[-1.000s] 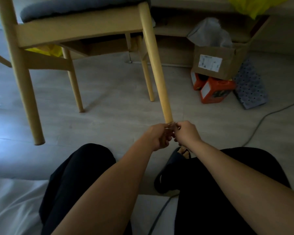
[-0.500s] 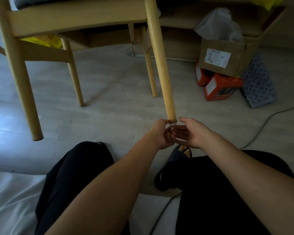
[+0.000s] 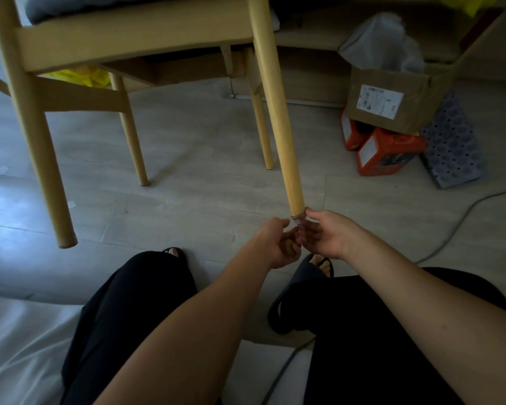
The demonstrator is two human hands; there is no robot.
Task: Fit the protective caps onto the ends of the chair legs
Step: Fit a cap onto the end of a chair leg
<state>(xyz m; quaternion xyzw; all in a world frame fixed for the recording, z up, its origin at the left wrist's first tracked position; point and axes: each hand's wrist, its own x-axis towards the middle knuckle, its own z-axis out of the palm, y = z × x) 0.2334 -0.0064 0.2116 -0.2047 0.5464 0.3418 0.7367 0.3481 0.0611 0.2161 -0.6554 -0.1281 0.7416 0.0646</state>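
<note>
The light wooden chair (image 3: 135, 39) is tipped, so its near right leg (image 3: 278, 112) slants down toward me. A clear protective cap (image 3: 298, 216) sits on that leg's end. My right hand (image 3: 326, 236) pinches the cap, thumb on its right rim and fingers beneath. My left hand (image 3: 276, 244) is just left of the leg end, its fingers curled round a small brownish piece (image 3: 288, 248) that I cannot make out clearly. The near left leg end (image 3: 67, 242) hangs bare above the floor. Both far legs (image 3: 135, 147) stand on the floor.
A cardboard box (image 3: 392, 97) rests on orange cartons (image 3: 383, 153) at the right, beside a dotted grey bag (image 3: 450, 147). A grey cable (image 3: 462, 217) runs across the floor. My knees and slippered feet (image 3: 301, 285) lie below the hands. White sheet (image 3: 21, 352) at lower left.
My hands have parted slightly. The right hand has opened out from a tight grip to a thumb-and-finger pinch on the cap, and the view has shifted closer to the leg.
</note>
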